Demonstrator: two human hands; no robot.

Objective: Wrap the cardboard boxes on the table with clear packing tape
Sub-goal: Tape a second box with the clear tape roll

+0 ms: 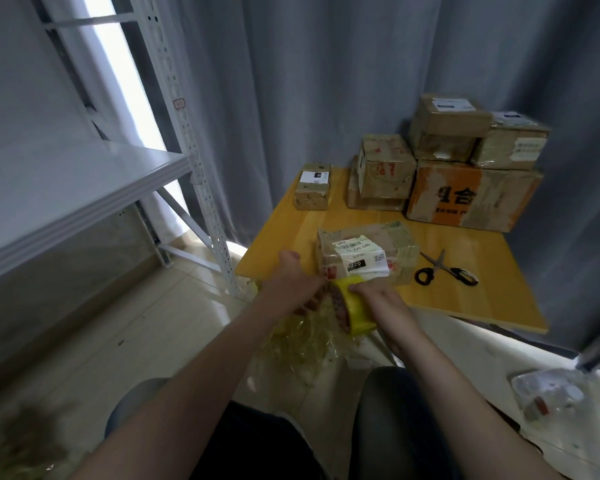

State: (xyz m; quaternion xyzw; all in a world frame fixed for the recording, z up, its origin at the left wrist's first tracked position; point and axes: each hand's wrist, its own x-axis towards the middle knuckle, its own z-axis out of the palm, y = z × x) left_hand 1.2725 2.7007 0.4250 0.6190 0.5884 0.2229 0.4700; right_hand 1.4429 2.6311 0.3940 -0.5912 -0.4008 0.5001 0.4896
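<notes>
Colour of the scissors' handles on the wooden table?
Black, on the steel-bladed scissors; head view.

Black-handled scissors [445, 271] lying flat, blades shut and pointing away. Big white metal shelving rack [84, 188] on the left, grey curtain [291, 98] all along the back. Down on the tiled floor [136, 323] there's a wad of crumpled clear film [302, 344], plus a clear plastic bag [551, 393] off to the right with something red inside.

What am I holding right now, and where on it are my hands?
A tape roll. The right hand grips over its yellow outer band; the left hand is at its reddish side face, grip too blurred to tell.
</notes>
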